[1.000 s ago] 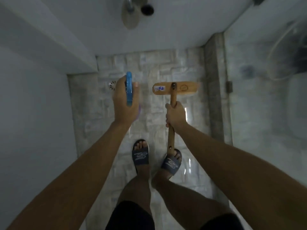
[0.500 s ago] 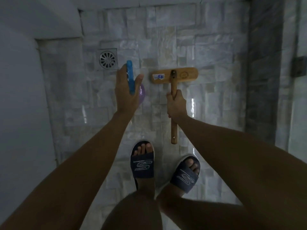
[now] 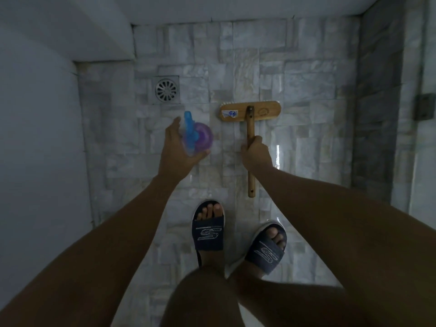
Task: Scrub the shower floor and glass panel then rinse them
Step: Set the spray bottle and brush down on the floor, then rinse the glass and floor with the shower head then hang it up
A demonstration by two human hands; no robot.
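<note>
I look straight down at the pale stone-tiled shower floor. My right hand grips the wooden handle of a scrub brush, whose wide wooden head rests on the tiles ahead of my feet. My left hand holds a purple spray bottle with a blue trigger head, seen from above, left of the brush. The glass panel runs down the right edge of the view, beyond a dark stone curb.
A round metal floor drain sits in the tiles ahead and left of the bottle. White walls close the left and far sides. My feet in dark slide sandals stand below the brush. A metal hinge shows on the glass.
My view has tipped further down onto the floor. The bottle in my left hand has tilted so its purple body shows. The brush stays in my right hand, its head on the tiles.
</note>
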